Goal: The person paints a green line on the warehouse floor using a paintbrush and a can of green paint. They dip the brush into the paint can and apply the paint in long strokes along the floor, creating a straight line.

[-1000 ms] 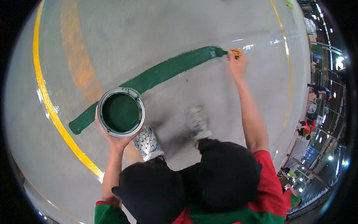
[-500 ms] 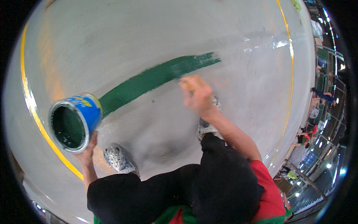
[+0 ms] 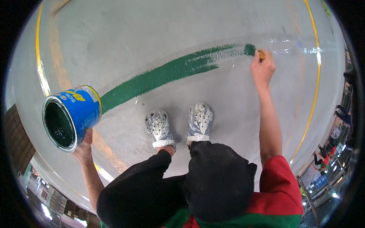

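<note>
Here the right hand (image 3: 262, 68) is stretched far forward, fingers wrapped around a paintbrush (image 3: 255, 51) whose green-loaded bristles touch the grey concrete floor (image 3: 152, 34) at the far end of a green painted stripe (image 3: 171, 72). The left hand (image 3: 84, 146) grips a blue paint can (image 3: 72, 116) from below, tipped on its side with its open mouth toward the left, dark green inside. Two paint-spattered shoes (image 3: 178, 123) stand just below the stripe.
</note>
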A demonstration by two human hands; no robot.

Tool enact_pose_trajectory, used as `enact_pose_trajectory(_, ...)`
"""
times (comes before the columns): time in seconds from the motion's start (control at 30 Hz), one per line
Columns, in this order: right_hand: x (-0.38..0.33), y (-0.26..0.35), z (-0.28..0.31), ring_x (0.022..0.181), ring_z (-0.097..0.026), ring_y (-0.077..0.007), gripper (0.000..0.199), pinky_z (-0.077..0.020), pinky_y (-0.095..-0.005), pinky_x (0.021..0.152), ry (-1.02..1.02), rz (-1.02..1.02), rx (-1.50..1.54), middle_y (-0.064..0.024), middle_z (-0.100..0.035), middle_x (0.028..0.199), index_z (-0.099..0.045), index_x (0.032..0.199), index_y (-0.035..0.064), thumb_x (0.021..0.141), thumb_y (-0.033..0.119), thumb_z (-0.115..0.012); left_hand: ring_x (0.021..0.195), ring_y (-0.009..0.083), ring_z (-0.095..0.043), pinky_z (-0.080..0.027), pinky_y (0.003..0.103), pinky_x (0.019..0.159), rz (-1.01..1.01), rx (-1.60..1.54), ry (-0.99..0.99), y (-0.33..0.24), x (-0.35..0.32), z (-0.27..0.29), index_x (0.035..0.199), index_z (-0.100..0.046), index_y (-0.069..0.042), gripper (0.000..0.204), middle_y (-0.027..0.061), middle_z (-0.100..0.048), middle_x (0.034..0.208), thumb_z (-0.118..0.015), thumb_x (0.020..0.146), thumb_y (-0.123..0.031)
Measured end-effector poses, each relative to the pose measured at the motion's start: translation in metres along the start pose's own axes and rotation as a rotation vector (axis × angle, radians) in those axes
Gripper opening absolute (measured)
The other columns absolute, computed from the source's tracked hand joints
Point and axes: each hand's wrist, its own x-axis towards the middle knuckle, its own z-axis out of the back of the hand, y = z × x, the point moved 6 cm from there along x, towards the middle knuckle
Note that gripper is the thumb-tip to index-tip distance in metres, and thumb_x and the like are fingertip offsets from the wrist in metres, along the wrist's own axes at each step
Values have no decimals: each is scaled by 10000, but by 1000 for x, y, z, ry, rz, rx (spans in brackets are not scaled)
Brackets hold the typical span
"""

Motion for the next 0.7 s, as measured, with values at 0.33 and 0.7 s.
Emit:
enact_pose_trajectory(0.33,-127,195,-67,783,-700,-268,157,-568,-364,670,348,131,794,-120,-690,912,-677,989,43,835,33,-704,916,186,-650,-554,338,822,18,-123,267,-24,-32,-114,1190,-652,-39,599,60,-678,1090,-923,688,-221)
enact_pose_trajectory(0.7,-11,2,44,715,-702,-162,181,-544,-298,634,-51,-399,502,-103,-716,864,-672,1085,6,978,151,-678,1375,306,-451,-351,468,1172,-163,-585,425,-61,-54,-212,1518,-283,-67,1200,179,-430,1503,-986,593,-371)
